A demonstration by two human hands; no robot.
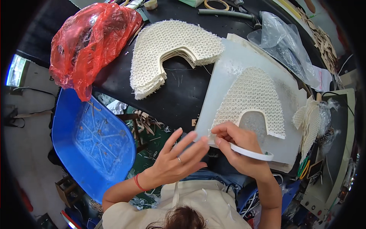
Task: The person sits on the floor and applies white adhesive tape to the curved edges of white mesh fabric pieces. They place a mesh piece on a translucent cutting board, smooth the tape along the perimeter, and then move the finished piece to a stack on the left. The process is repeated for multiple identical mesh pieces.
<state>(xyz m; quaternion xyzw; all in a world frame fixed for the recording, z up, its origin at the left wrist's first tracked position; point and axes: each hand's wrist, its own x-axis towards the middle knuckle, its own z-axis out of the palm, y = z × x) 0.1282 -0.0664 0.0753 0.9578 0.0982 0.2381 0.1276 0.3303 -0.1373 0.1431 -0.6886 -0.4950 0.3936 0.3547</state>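
Observation:
My left hand (179,156) hovers near the front edge of the work surface, fingers spread and holding nothing. Close by on its right, my right hand (242,147) is closed around a white curved strip (251,153), whose other end my fingers hide; I cannot tell exactly what tool or band it is. Just beyond the right fingertips, a cream openwork shoe upper (251,91) lies flat on a pale grey board (225,76), its U-shaped opening facing me. Its lower left tip reaches the fingertips. Farther left rests a stack of similar cream uppers (152,49) with frayed edges.
A red plastic bag (95,42) sits at the far left, above a blue plastic tub (99,141). Clear plastic bags (284,45) lie at the back right, near a grey tube (225,13). Mesh scraps (310,122) hang beside the board's right edge.

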